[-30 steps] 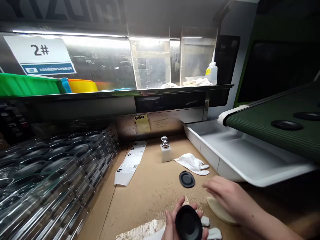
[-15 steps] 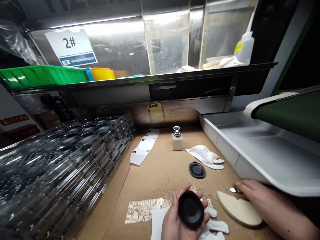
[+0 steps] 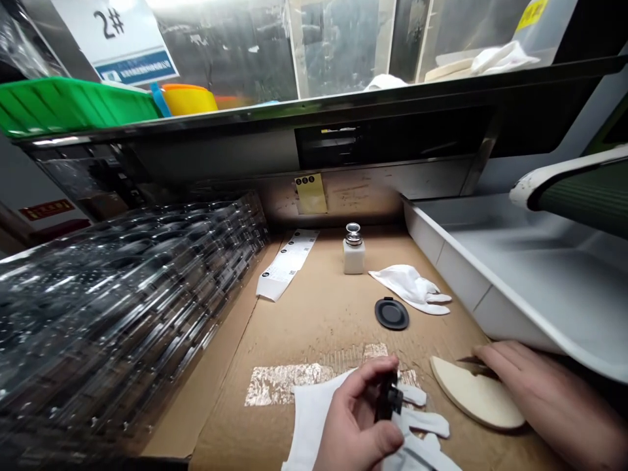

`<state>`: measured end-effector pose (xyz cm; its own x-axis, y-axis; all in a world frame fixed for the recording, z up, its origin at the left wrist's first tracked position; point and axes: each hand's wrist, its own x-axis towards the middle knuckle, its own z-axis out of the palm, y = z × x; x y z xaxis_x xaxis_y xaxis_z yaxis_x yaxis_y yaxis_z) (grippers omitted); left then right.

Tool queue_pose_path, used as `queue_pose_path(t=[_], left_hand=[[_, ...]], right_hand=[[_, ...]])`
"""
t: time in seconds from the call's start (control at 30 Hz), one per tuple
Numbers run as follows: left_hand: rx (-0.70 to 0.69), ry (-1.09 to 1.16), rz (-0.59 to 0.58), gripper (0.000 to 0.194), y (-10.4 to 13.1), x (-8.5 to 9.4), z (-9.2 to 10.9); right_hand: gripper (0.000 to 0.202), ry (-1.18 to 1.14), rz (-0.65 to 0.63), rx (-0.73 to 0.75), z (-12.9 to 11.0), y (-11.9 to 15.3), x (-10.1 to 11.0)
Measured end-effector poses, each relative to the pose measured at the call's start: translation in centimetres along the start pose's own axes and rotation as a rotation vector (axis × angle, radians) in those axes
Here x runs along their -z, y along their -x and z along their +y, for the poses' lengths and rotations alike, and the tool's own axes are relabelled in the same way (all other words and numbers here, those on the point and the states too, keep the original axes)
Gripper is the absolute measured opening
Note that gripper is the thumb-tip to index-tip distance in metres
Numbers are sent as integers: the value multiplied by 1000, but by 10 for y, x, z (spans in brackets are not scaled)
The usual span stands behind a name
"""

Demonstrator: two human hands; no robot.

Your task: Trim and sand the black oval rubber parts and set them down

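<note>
My left hand (image 3: 356, 418) is closed around a small black plastic oval part (image 3: 386, 396), turned edge-on between thumb and fingers. Beneath it, a white glove (image 3: 311, 415) lies on the cardboard. At the right, my right hand (image 3: 520, 376) has its fingers closed over what looks like a craft knife (image 3: 470, 360); only the pointed metal tip shows, the handle being hidden. Just beside that hand sits a cream half-round pad (image 3: 473, 398). Farther up rests a flat black oval piece (image 3: 392, 314) with a small tab.
Stacked clear plastic trays (image 3: 147, 281) fill the left side. A pump-top bottle (image 3: 354, 257), a second white glove (image 3: 412, 288) and a label strip (image 3: 288, 265) lie toward the back. A white bin (image 3: 456, 261) borders the right; a metal shelf (image 3: 275, 114) runs above.
My left hand has turned the black part from face-up on open fingers to edge-on in a thumb-and-finger grip. My right hand remains by the pad and knife. The view has tilted down.
</note>
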<state>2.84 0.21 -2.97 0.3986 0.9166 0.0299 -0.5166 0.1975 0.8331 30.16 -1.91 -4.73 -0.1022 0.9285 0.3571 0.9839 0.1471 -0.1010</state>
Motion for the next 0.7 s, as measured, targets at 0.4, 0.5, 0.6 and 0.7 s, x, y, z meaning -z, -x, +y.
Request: queue_pose_path(t=[0.4, 0.5, 0.6, 0.7], left_hand=[[-97, -744, -128, 52, 2, -8, 0], [-84, -804, -131, 50, 3, -13, 4], [-102, -857, -136, 48, 4, -16, 5], [-139, -909, -130, 46, 4, -18, 3]], right_hand=[[32, -21, -59, 294, -70, 1, 70], [30, 21, -69, 356, -76, -1, 73], [31, 54, -79, 363, -77, -2, 70], [31, 81, -49, 338, -78, 0, 67]])
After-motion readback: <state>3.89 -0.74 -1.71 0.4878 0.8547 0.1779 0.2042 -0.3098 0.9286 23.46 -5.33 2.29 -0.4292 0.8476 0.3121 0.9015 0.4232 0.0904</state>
